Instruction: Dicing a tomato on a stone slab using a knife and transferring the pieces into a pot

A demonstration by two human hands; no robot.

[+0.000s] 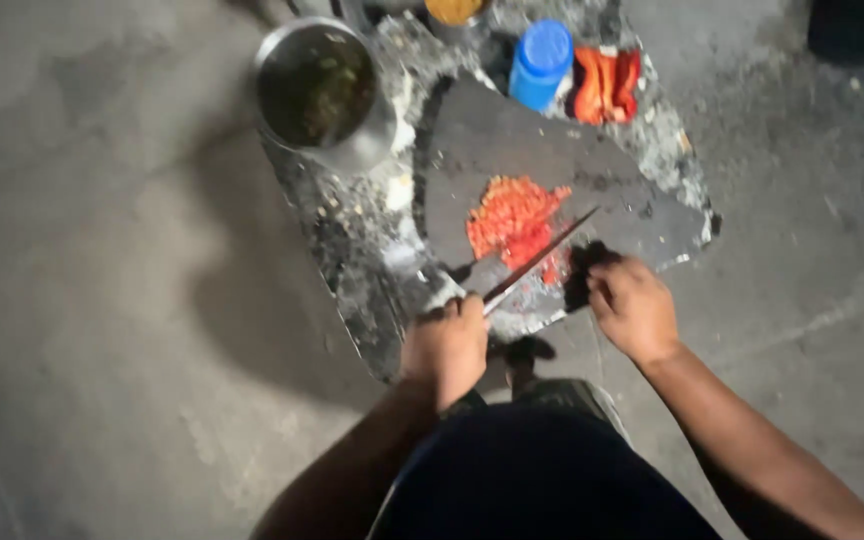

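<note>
**A:** Head cam view, looking straight down. What's each hand doing?

**B:** The left hand is curled tight round the handle of a long thin-bladed knife. From that grip the blade angles up and away to the right, its tip ending past the pile of finely chopped red vegetable. The pile sits just beyond the blade, on a dark grey flat stone slab.

**A:** And the other one?

**B:** The right hand is just right of the knife, fingers bent and pinching a small dark lump at the slab's near edge. Too blurry to tell what the lump is.

**A:** Other stuff around?

**B:** Well beyond the knife grip, at the far side of the slab, there's a blue-lidded plastic jar with halved red pepper pieces touching its right side. Up and left of the grip sits a round steel pot with something dark and greenish inside. Everything rests on a speckled grey-white sheet over a bare concrete floor.
</note>
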